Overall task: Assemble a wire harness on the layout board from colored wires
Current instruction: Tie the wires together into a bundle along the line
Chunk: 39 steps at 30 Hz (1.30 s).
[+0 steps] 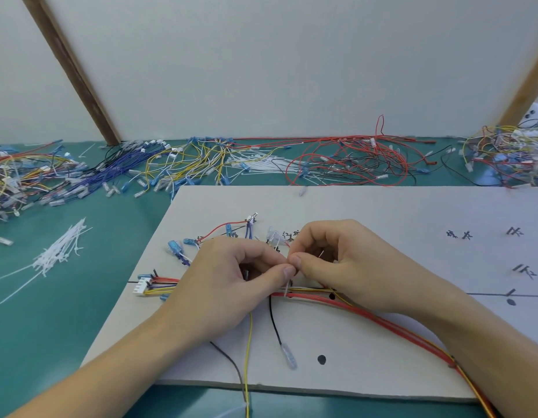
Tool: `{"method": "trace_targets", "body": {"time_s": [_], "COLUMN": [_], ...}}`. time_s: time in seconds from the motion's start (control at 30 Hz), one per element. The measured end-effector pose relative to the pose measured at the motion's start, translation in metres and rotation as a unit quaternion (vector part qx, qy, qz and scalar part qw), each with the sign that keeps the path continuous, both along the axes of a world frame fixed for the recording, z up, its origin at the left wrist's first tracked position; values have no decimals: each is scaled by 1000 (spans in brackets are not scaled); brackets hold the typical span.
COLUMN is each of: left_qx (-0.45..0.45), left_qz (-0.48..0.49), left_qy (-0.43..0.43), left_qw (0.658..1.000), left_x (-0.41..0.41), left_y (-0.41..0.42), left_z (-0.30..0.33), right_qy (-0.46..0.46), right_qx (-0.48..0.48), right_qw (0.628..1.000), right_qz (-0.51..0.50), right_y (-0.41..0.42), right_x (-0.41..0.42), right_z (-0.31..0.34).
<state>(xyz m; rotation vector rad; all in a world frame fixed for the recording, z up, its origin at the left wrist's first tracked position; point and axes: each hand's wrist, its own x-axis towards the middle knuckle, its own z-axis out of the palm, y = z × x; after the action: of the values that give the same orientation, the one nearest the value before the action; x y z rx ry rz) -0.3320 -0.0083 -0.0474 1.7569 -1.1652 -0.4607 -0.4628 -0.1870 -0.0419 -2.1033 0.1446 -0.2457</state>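
The grey layout board (382, 212) lies on the green table with black marks and handwritten labels. A wire bundle (310, 295) of red, yellow and black wires runs across it from a white connector (140, 285) at the left toward the lower right. My left hand (231, 282) and my right hand (337, 260) meet over the bundle's middle. Both pinch a thin white cable tie (287, 286) that wraps the bundle, thumbs and forefingers touching. A yellow wire (249, 351) and a black wire (275, 324) with a clear terminal hang down off the bundle.
Loose white cable ties (62, 251) lie on the table at the left. Heaps of blue, yellow, red and black wires (201, 161) with terminals stretch along the back by the wall. Another tangled pile (503, 152) sits at the far right.
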Motion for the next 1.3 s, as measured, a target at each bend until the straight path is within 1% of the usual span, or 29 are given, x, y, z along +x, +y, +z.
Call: {"method": "trace_targets", "body": {"time_s": [0.1,0.17,0.27,0.37,0.47,0.6,0.77,0.87,1.17,1.3], "left_qx": [6,12,17,7,4,13,62,57,28,28], "left_qz": [0,-4,-15,-8,0,-12,-58,-42,-10,7], "left_qy": [43,46,26,-21,-43,-82,-61,-64,-135,-106], "left_qw": [999,999,999,1000,999,997,995,995,990,994], "left_x": [0,1,1,0,-1,0,4,3,-5,-7], "left_y": [-2,-2,-1,-1,0,1,4,2,1,1], "left_z": [2,3,4,1,2,4,12,11,7,5], "right_qy": [-17,-16,-15,-8,-5,-6,-4,-4,-12,-25], "right_qx": [-25,-40,-44,-28,-9,-17,-8,2,-6,-24], "right_qw": [1000,999,999,1000,1000,1000,1000,1000,1000,999], "right_qz": [0,-1,0,3,-1,1,-3,-6,-9,-8], "right_y": [3,4,5,5,5,5,4,4,5,5], "right_x": [1,1,1,0,0,1,1,2,4,4], "right_z": [0,0,0,-1,-1,0,-2,-2,-5,-4]}}
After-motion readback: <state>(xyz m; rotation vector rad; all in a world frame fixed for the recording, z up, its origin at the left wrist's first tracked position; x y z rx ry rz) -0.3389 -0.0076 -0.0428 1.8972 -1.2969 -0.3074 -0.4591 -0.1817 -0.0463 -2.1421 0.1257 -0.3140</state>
